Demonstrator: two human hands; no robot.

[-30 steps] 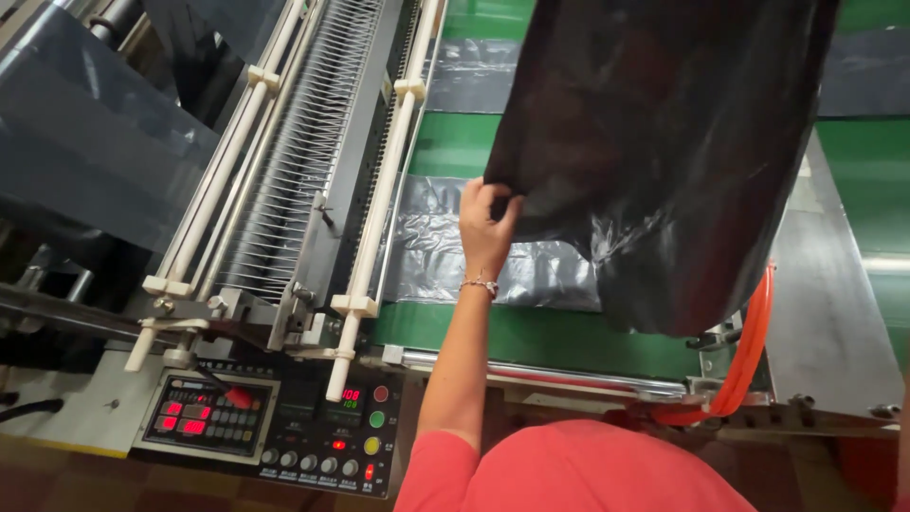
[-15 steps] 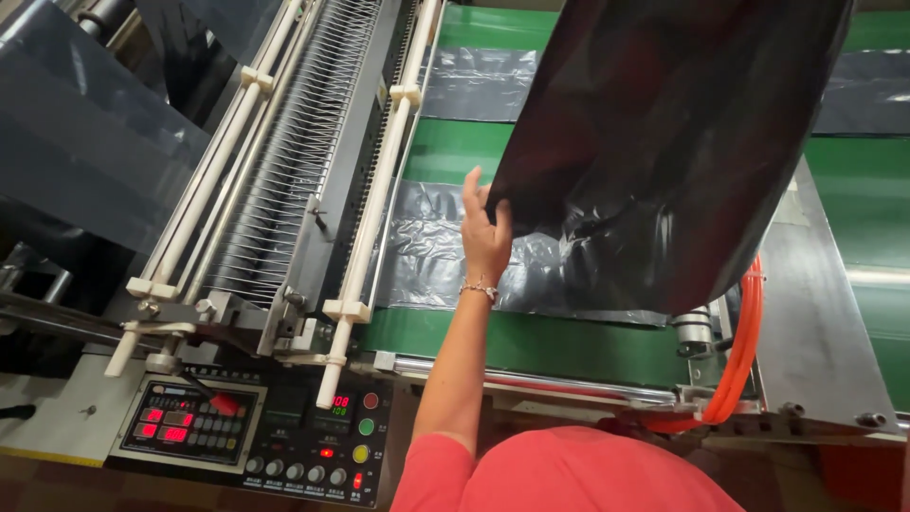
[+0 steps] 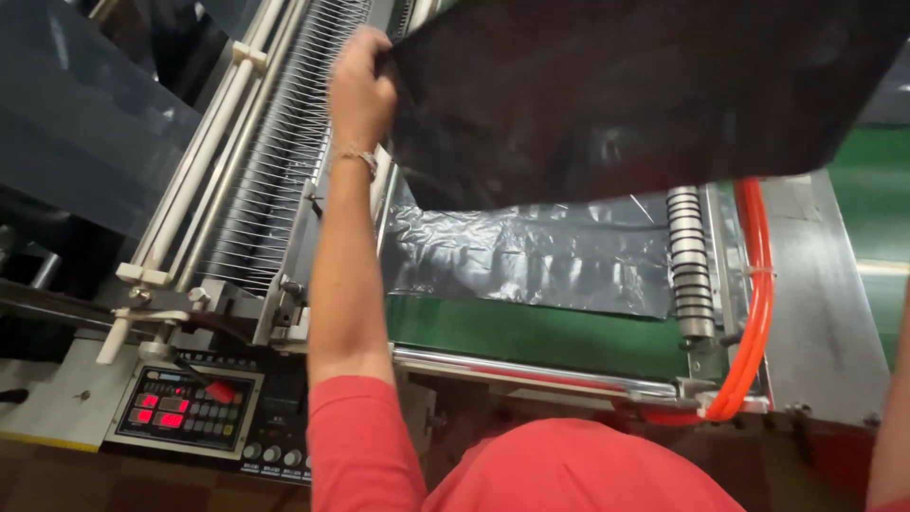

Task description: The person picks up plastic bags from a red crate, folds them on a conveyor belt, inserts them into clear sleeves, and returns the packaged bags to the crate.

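One glossy black bag (image 3: 645, 95), left hand (image 3: 360, 81) gripping, perhaps creased

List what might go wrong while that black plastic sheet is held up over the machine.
The left hand grips the black sheet right beside the wire rollers; fingers or sheet might catch there. The lifted sheet also blocks the view of the green belt and the crinkled film lying on it.

Machine fittings observed about the work area.
A green belt (image 3: 531, 334) is seen below the fingers, with crinkled grey film (image 3: 531, 256) laid on it. A ribbed roller (image 3: 690, 261) and an orange hose (image 3: 754, 313) are noted well right of them. A control panel (image 3: 185, 410) with red displays is found far below, leftward.
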